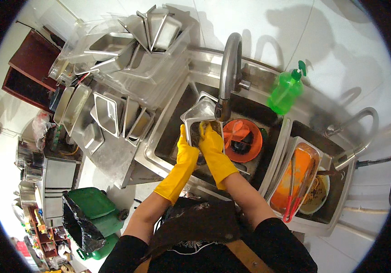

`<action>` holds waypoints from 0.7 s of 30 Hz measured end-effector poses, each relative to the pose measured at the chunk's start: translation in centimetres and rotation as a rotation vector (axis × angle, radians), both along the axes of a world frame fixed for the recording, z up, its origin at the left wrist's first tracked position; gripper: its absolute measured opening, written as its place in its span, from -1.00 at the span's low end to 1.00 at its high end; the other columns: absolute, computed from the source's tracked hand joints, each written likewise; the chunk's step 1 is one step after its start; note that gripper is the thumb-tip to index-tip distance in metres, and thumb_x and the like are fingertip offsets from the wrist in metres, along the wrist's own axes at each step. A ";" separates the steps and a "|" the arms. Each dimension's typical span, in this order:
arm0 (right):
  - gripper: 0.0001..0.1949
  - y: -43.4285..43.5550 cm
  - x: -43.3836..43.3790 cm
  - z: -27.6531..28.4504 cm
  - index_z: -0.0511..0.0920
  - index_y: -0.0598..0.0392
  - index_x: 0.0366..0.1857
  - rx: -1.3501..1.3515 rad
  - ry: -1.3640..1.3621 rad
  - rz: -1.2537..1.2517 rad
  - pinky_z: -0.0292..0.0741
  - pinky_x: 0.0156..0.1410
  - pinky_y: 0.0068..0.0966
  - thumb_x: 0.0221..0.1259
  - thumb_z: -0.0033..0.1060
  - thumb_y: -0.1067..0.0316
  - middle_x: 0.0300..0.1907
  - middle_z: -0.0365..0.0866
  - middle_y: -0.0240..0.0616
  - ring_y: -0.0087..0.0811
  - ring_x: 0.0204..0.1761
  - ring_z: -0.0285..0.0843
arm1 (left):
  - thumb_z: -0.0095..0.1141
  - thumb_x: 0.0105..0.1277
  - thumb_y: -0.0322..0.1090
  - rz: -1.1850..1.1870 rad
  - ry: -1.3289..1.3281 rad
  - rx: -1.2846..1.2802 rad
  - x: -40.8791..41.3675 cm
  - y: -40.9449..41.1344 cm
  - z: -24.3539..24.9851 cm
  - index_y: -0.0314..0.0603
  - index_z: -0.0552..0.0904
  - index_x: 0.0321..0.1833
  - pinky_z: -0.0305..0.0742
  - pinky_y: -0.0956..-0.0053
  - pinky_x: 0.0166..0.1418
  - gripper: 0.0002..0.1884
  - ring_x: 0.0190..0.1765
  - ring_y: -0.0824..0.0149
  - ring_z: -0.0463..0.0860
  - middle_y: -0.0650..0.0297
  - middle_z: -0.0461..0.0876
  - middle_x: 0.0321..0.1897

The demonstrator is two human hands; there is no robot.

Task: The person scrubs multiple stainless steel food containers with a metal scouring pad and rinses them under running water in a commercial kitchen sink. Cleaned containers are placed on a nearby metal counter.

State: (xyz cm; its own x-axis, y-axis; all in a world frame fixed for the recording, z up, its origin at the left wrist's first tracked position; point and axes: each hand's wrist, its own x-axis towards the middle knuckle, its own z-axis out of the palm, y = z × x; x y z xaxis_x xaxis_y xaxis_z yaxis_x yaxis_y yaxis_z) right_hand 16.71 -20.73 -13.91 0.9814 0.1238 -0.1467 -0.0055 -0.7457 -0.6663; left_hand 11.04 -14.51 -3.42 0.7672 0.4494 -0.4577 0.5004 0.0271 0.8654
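Both my hands wear yellow rubber gloves and work over a steel sink basin (161, 140). My left hand (186, 150) grips the left side of a rectangular steel food pan (217, 125), tilted so its inside faces me. My right hand (212, 138) reaches into that pan, fingers against its inner wall; whether something is held under them is hidden. Just behind it leans another steel pan (200, 108). To the right of my right hand, an orange bowl (255, 150) in the basin holds orange utensils (238, 131) and a dark item. A curved steel faucet (230, 65) overhangs the basin.
A green spray bottle (284, 94) stands on the sink's back ledge. In the right basin, red-handled tongs (289, 204) rest on an orange-stained pan (284, 187) beside a bowl (321, 191). Left are steel pans (107, 114) and a loaded clear plastic tub (175, 65). A green bin (91, 203) stands lower left.
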 end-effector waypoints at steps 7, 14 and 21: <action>-0.24 -0.7 -0.6 -1.6 0.33 0.10 0.23 -0.066 -0.601 0.309 0.42 0.06 -0.15 -0.25 0.36 0.23 0.20 0.42 -0.09 -0.03 -0.03 0.43 | -0.16 -0.04 -0.86 -0.032 -0.096 0.021 0.3 1.8 -2.9 0.02 0.12 0.48 0.34 0.49 0.28 -0.07 0.26 0.25 0.43 0.17 0.41 0.27; -0.19 -0.1 0.0 -0.4 0.25 0.19 0.30 -0.164 -0.081 0.166 0.46 0.14 -0.22 -0.11 0.37 0.11 0.13 0.47 0.03 0.00 0.12 0.46 | -0.16 -0.09 -0.84 -0.049 -0.029 0.143 0.3 1.7 -3.6 0.01 0.17 0.46 0.38 0.54 0.20 -0.07 0.14 0.22 0.53 0.13 0.50 0.17; -0.14 -0.8 -2.5 2.0 0.20 0.25 0.32 -0.115 0.334 0.147 0.49 0.10 -0.21 -0.08 0.35 0.02 -0.02 0.56 0.11 0.03 0.03 0.55 | -0.14 -0.11 -0.85 0.021 -0.032 -0.061 0.3 1.7 -3.7 0.08 0.17 0.47 0.47 0.47 0.10 -0.03 0.08 0.20 0.57 0.11 0.52 0.14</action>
